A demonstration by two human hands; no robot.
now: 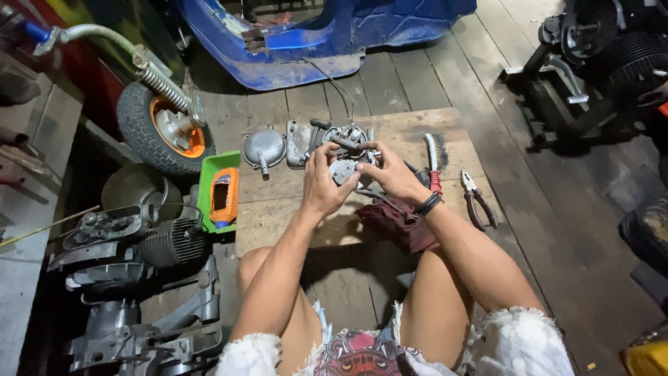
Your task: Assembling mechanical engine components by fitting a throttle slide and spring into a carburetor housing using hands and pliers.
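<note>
My left hand (325,182) and my right hand (390,174) both grip a small grey metal engine part (344,170) held above a wooden board (278,216). Just behind the hands lies a larger grey metal housing (346,136) with a thin cable running from it. A round grey metal cover (264,148) and a flat grey cover plate (298,143) lie to its left. A dark red rag (398,223) lies under my right wrist, which wears a black band.
Pliers (477,200) and a red-handled tool (433,166) lie on the board at right. A green tray (217,191) holds an orange-blue bottle. A small orange-rimmed wheel (161,129), a finned engine cylinder (170,244), grey engine casings (139,327) and a blue scooter body (327,35) surround me.
</note>
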